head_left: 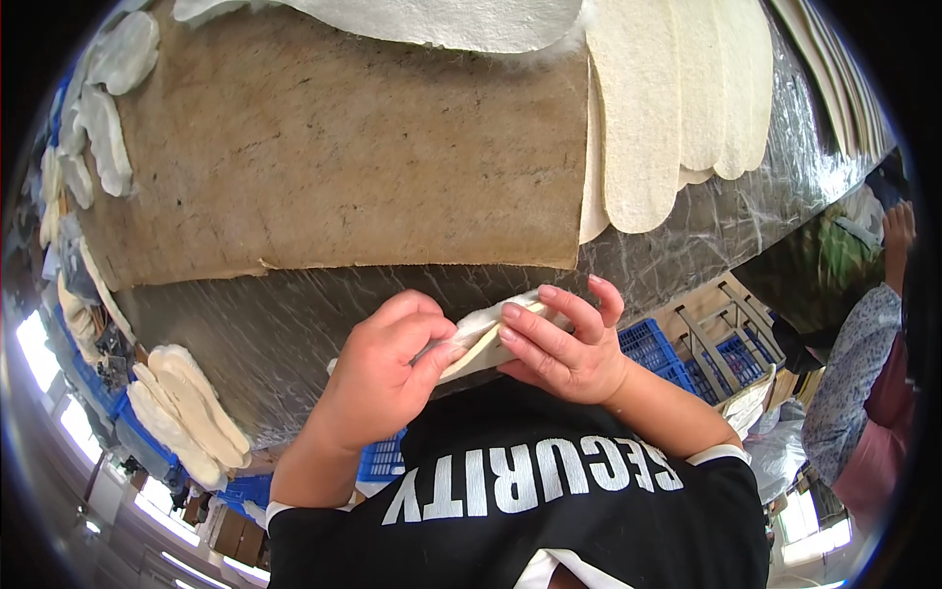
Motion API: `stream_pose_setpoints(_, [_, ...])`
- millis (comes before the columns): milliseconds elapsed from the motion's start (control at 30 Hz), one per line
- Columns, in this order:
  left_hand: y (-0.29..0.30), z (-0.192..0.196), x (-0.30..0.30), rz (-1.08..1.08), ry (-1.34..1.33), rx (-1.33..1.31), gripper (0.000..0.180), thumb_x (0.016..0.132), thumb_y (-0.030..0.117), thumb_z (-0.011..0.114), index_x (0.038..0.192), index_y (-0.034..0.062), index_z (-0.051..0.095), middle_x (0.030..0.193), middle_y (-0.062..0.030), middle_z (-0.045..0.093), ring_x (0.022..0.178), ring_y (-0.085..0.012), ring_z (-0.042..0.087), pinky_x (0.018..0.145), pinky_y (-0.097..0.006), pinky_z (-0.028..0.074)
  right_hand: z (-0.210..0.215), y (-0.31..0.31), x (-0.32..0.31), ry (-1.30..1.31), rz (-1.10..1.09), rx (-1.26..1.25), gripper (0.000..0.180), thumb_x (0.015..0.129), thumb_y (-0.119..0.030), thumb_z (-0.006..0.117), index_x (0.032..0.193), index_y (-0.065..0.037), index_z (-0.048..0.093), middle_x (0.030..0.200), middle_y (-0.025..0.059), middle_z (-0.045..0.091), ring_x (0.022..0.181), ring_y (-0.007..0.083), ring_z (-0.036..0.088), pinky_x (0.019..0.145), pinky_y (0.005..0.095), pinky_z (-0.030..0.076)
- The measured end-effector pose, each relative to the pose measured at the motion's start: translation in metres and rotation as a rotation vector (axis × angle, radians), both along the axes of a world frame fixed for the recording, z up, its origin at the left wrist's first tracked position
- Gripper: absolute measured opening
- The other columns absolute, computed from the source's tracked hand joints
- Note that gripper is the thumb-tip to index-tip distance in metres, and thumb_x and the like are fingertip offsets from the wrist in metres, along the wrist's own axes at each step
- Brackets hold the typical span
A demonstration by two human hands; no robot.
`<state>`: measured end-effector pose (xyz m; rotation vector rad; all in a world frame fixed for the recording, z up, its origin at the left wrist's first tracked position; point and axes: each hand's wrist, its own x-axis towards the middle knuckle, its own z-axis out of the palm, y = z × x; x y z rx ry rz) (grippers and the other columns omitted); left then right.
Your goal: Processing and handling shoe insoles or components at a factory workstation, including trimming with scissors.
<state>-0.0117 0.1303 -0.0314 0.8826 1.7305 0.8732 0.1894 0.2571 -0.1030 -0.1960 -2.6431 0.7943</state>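
Observation:
Close in front of my chest, both hands grip a felt insole [488, 339] seen nearly edge-on, white and fluffy on one side with a cream layer along its edge. My left hand [388, 363] is closed, pinching its left part between thumb and fingers. My right hand [569, 344] is closed around the other end, fingertips along the upper edge, the little finger lifted away. Part of the insole is hidden behind the fingers. Beyond my hands lies a brown board [363, 157] on the plastic-covered table [235, 324].
Cream insoles [638, 128] overlap at the board's right; a white fluffy sheet [471, 20] lies at its far edge. More insoles [186, 412] sit at the left table edge. Blue crates [653, 348] and a metal-framed stool [726, 334] stand below right. Another person [849, 393] is at the right.

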Motion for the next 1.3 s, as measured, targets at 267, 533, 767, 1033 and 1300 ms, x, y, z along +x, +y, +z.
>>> stream_pose_setpoints(267, [0.000,0.005,-0.006,0.001,-0.022,-0.010,0.018,0.082,0.006,0.067,0.097,-0.0017,0.060,0.092,-0.0149,0.058,0.081,-0.0308,0.059,0.071,-0.035,0.049,0.005,0.004,-0.005,-0.085,-0.001,-0.005,0.066,0.059,-0.035,0.074,0.122,-0.018,0.062,0.132,-0.0036,0.058,0.112,0.0205,0.051,0.104,0.0475,0.023])
stream_pose_setpoints(533, [-0.010,-0.008,0.001,-0.014,0.178,0.057,0.026,0.076,0.004,0.072,0.097,-0.0006,0.058,0.094,-0.0131,0.060,0.085,-0.0264,0.060,0.074,-0.032,0.048,0.009,0.004,-0.006,-0.144,0.026,0.013,0.068,0.062,-0.041,0.074,0.124,-0.017,0.060,0.133,0.0019,0.056,0.114,0.0245,0.050,0.105,0.0498,0.022])
stream_pose_setpoints(767, [-0.013,-0.016,0.005,0.090,0.279,0.064,0.024,0.078,0.006,0.071,0.098,0.0011,0.059,0.099,-0.0146,0.062,0.090,-0.0331,0.060,0.078,-0.038,0.050,0.036,-0.002,-0.026,-0.301,0.097,-0.020,0.083,0.052,-0.043,0.077,0.131,-0.026,0.055,0.144,0.0016,0.046,0.125,0.0255,0.046,0.110,0.0585,0.012])
stream_pose_setpoints(1033, [-0.141,-0.020,-0.001,0.630,0.448,-0.089,0.014,0.092,0.002,0.056,0.104,-0.0031,0.060,0.105,-0.0097,0.063,0.091,-0.0175,0.060,0.081,-0.029,0.049,0.045,-0.011,-0.037,-0.345,0.207,-0.106,0.084,0.053,-0.038,0.081,0.131,-0.020,0.054,0.136,0.0102,0.051,0.123,0.0305,0.049,0.107,0.0622,0.017])
stream_pose_setpoints(1300, [-0.162,-0.030,0.030,1.072,-0.246,-0.116,0.020,0.097,0.001,0.049,0.111,-0.0050,0.060,0.096,-0.0098,0.066,0.082,-0.0155,0.064,0.074,-0.028,0.054,0.031,-0.076,-0.093,-0.092,0.541,-0.039,0.051,0.072,-0.025,0.067,0.121,-0.010,0.059,0.132,0.0130,0.052,0.120,0.0303,0.050,0.102,0.0488,0.036])
